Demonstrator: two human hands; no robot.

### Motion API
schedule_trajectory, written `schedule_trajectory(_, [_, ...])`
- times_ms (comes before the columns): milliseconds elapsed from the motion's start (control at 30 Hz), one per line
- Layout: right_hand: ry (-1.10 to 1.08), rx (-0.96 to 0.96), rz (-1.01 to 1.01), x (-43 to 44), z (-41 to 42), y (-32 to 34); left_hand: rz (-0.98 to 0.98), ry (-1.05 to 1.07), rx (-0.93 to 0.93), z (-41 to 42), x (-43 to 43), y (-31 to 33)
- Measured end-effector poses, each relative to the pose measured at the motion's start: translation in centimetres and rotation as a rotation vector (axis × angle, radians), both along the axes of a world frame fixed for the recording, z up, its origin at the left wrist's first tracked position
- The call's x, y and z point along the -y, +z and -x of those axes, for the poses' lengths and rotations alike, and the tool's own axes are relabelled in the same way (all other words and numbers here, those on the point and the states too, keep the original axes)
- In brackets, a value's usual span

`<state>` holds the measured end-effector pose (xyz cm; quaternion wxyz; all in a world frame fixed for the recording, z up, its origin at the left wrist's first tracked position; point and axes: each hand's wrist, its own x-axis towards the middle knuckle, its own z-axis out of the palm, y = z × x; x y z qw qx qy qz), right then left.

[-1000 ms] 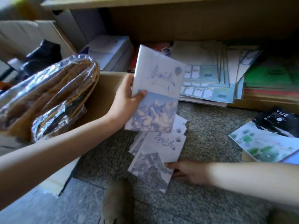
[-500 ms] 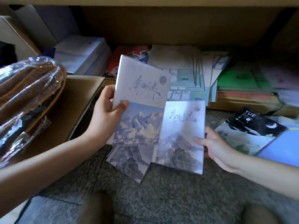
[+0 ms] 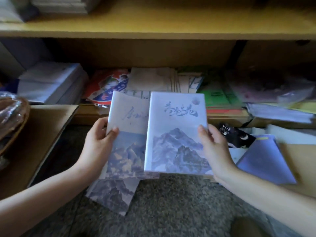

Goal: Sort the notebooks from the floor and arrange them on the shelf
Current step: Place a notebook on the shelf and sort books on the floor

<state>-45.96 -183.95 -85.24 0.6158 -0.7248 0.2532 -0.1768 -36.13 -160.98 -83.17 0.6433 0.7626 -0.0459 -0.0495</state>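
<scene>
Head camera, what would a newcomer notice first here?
The left mountain notebook in the left grip and the right mountain notebook in the right grip, held up at centre, the right overlapping the left. Below them a third mountain notebook lies on the floor.

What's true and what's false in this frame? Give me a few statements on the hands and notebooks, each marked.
1. The left hand grips the first notebook, which has a mountain cover. True.
2. The right hand is empty. False: it holds the second notebook.
3. The second notebook overlaps the front of the first notebook. True.
4. No notebook lies on the ground. False: a third notebook lies on the floor, below the held pair.
5. A booklet marked YUE lies left of the left hand. False: the black YUE booklet lies to the right of the right hand.
</scene>
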Motion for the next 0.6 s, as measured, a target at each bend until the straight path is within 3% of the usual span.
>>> schedule_trajectory(133, [-0.035,-0.089,-0.135,-0.7,-2.1,-0.5,0.059,0.062,-0.143,0.3,2.1,-0.1])
schedule_trajectory(300, [-0.027,-0.058,-0.162,0.1,-3.4,0.4,0.085,0.098,-0.231,0.4,4.8,0.1])
schedule_trajectory(600, [0.301,0.033,-0.274,-0.5,-3.3,0.7,0.136,0.039,-0.199,0.1,5.9,1.1])
